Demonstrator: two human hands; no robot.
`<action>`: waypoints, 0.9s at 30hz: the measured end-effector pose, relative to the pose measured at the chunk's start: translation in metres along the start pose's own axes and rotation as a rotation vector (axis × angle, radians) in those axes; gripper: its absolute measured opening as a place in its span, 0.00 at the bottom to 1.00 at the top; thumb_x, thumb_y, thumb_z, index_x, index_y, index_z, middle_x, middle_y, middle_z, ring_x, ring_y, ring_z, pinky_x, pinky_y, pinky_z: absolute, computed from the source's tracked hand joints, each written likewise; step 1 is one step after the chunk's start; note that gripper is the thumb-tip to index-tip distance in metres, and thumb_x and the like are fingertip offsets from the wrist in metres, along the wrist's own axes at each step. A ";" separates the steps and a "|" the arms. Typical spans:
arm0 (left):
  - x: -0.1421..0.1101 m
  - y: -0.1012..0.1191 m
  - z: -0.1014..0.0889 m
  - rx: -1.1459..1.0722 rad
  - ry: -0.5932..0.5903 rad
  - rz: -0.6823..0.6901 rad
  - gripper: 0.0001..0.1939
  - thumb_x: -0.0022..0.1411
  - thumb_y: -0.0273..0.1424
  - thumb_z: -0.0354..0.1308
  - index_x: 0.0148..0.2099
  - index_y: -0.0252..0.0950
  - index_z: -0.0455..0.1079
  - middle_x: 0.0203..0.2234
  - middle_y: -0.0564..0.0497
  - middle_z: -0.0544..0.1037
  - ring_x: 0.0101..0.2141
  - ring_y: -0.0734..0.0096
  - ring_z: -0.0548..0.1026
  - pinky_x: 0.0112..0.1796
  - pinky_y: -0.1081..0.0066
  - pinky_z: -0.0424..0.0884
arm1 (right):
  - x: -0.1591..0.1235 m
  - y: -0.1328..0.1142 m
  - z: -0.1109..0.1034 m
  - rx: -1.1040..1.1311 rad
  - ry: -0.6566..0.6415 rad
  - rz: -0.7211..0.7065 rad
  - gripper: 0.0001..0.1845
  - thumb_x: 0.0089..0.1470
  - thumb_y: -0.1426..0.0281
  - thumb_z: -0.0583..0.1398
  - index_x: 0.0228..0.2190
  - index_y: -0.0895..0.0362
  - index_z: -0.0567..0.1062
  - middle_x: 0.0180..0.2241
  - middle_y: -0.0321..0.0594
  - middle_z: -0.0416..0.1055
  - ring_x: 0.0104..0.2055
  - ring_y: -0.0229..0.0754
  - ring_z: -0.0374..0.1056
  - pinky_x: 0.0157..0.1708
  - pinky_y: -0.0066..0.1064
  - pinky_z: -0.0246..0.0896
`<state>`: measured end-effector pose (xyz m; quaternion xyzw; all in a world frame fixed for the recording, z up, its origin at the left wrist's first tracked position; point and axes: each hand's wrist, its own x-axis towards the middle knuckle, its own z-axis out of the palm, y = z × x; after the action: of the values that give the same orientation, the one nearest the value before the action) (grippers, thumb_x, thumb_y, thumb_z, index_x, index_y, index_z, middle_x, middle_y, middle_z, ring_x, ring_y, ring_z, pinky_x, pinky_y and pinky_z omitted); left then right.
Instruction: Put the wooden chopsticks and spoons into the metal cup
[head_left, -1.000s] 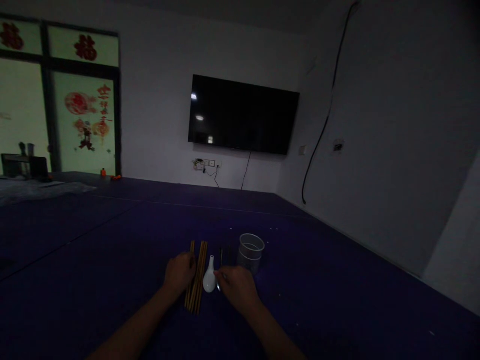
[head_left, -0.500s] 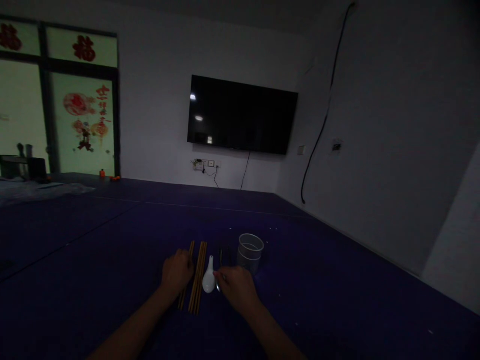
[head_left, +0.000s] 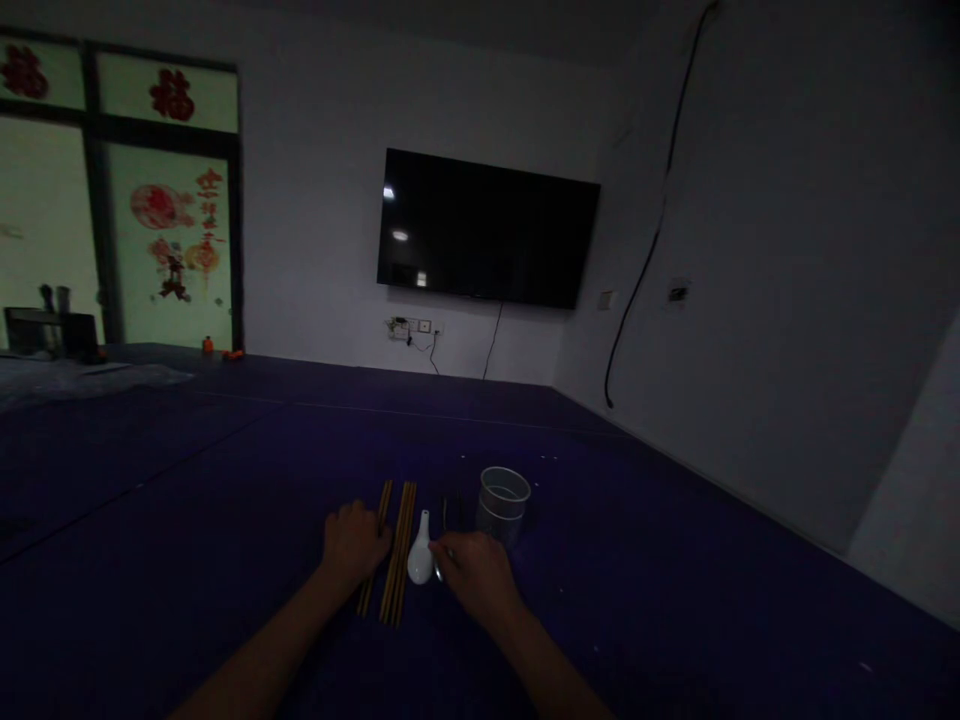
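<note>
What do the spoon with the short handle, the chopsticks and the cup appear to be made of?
White spoon: probably glazed ceramic, though plastic is possible; it is smooth with a small glossy highlight.
Chopsticks: likely bamboo or wood, from their yellow-brown colour; the finish is unclear in the dim light.
Cup: greyish and see-through-looking, perhaps clear plastic or glass; I can't tell which.

Glossy white, warm wood and a dull purple top

The slender yellow-brown wooden chopsticks (head_left: 395, 575) look smooth, with a faint sheen. The white, round-bowled spoon (head_left: 420, 564) is smooth and glossy, ceramic or plastic. A slim silvery utensil (head_left: 439, 573) gleams like metal. The grey cylindrical cup (head_left: 500, 512) has a shiny rim; its material is unclear. The broad purple tabletop (head_left: 315, 460) looks mostly matt, the crumpled translucent sheet (head_left: 135, 377) like plastic film, and the black rectangular screen (head_left: 487, 230) glossy.
</note>
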<state>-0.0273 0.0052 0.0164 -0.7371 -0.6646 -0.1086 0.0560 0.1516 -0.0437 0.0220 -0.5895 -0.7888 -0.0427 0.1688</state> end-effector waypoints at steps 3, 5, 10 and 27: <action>-0.001 0.000 -0.002 0.022 -0.003 0.025 0.23 0.60 0.36 0.41 0.38 0.30 0.75 0.39 0.36 0.75 0.43 0.51 0.72 0.43 0.55 0.64 | 0.000 0.000 -0.001 -0.001 -0.005 -0.001 0.20 0.61 0.62 0.48 0.29 0.54 0.76 0.30 0.39 0.77 0.34 0.39 0.73 0.28 0.25 0.54; -0.001 0.001 -0.004 0.038 -0.013 0.050 0.22 0.60 0.35 0.41 0.38 0.30 0.75 0.39 0.36 0.75 0.43 0.51 0.72 0.43 0.56 0.64 | -0.001 0.000 0.000 0.002 -0.013 -0.003 0.21 0.61 0.62 0.47 0.29 0.54 0.77 0.30 0.39 0.77 0.34 0.39 0.73 0.28 0.25 0.54; 0.001 0.001 -0.007 0.057 -0.041 0.069 0.19 0.59 0.34 0.43 0.38 0.32 0.75 0.40 0.38 0.76 0.43 0.53 0.72 0.43 0.57 0.64 | 0.000 0.001 0.002 0.007 -0.011 -0.002 0.19 0.61 0.62 0.48 0.31 0.53 0.77 0.32 0.40 0.77 0.35 0.39 0.73 0.29 0.24 0.55; 0.007 0.002 -0.007 0.063 -0.061 0.059 0.17 0.57 0.32 0.46 0.38 0.29 0.74 0.38 0.37 0.77 0.42 0.52 0.74 0.42 0.58 0.65 | -0.001 0.001 0.000 -0.001 -0.019 0.004 0.18 0.61 0.63 0.49 0.30 0.54 0.76 0.31 0.39 0.77 0.34 0.39 0.73 0.27 0.25 0.54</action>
<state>-0.0249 0.0100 0.0255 -0.7572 -0.6471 -0.0636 0.0619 0.1523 -0.0440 0.0216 -0.5914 -0.7893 -0.0372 0.1610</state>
